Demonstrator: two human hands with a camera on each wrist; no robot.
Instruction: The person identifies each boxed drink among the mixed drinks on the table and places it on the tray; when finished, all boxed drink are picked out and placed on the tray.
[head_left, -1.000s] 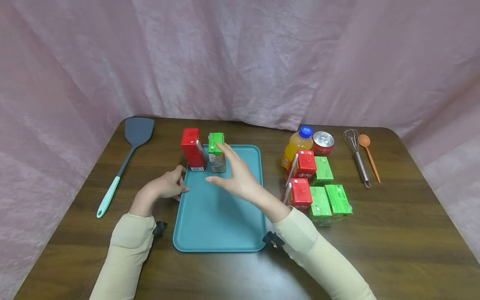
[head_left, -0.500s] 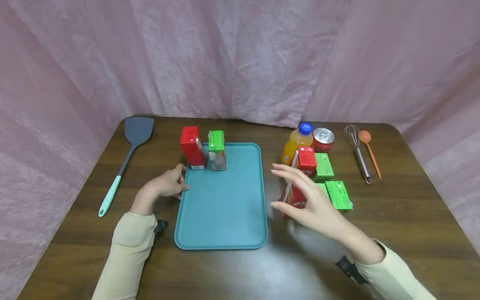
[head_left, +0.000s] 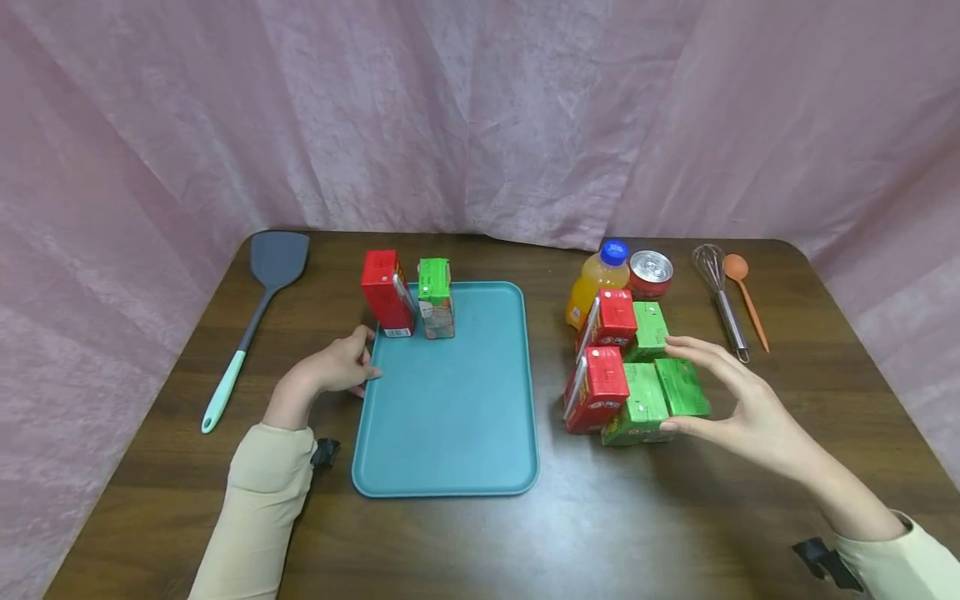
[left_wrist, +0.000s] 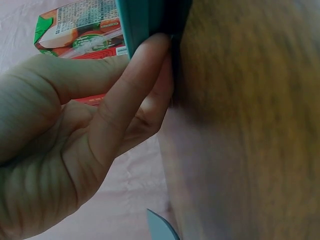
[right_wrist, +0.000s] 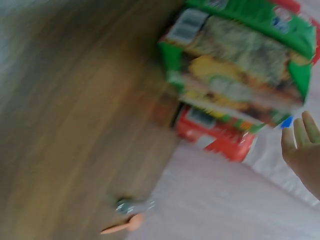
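Observation:
A blue-green tray (head_left: pixel 446 400) lies mid-table, and my left hand (head_left: pixel 337 367) grips its left rim; in the left wrist view thumb and fingers pinch the tray edge (left_wrist: pixel 142 22). A red carton (head_left: pixel 387 296) and a green carton (head_left: pixel 437 300) stand at the tray's back left. On the right, my right hand (head_left: pixel 757 417) spreads thumb and fingers around the outermost green carton (head_left: pixel 682 387); contact cannot be told. Beside it stand another green carton (head_left: pixel 643 400), a third behind (head_left: pixel 648 325), and two red cartons (head_left: pixel 602 383). The right wrist view shows a green carton (right_wrist: pixel 235 65) near my fingers.
An orange drink bottle (head_left: pixel 596 283) and a red can (head_left: pixel 650 273) stand behind the cartons. A whisk (head_left: pixel 722 304) and an orange spoon (head_left: pixel 746 302) lie at the back right. A grey turner (head_left: pixel 262 308) lies at the left. Pink cloth hangs behind the table.
My right hand has moved from above the tray, past the red cartons, to the right side of the green ones. My left hand has stayed at the tray's rim.

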